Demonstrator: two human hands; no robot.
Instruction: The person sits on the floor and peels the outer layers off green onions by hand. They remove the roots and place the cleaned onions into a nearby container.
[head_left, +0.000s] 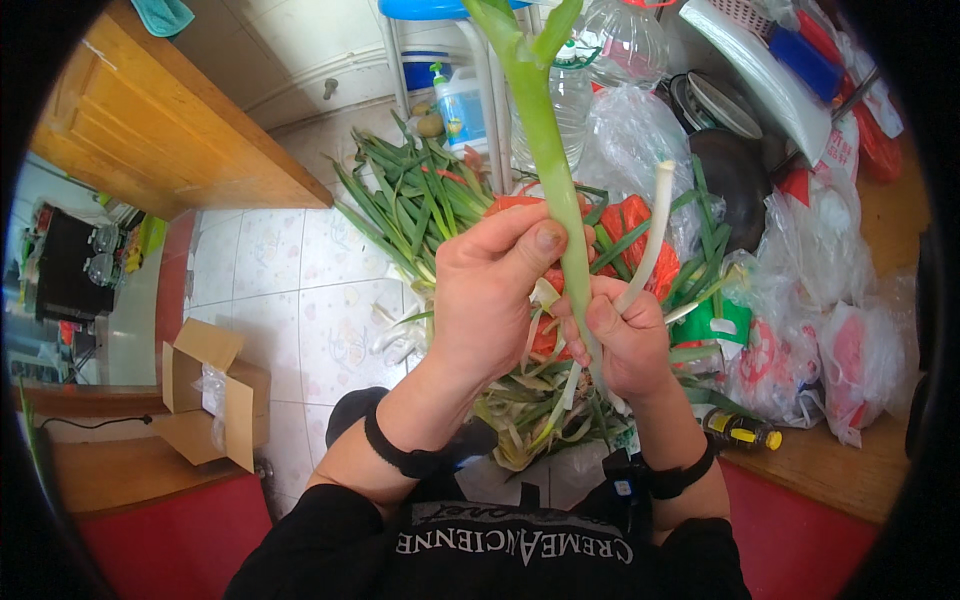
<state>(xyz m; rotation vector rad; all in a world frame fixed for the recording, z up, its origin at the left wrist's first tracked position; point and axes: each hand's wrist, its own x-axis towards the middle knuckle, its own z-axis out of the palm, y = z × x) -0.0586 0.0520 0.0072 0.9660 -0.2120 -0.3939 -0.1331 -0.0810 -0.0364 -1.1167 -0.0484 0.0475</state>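
Observation:
A thick green onion stalk slants up between my hands, its green top running out of the upper edge of view. My left hand pinches its middle between thumb and fingers. Lower down, my right hand is closed around the stalk's pale base. A thinner white stalk also sticks up out of my right fist. Beneath my hands lies a heap of loose onion leaves and skins. Beyond my left hand, a bundle of green onions rests on the floor, white ends toward me.
An open cardboard box stands left on the tiled floor, near a wooden door. Behind the onions are a detergent jug, a stool and a large water bottle. Plastic bags and a yellow-capped bottle lie right.

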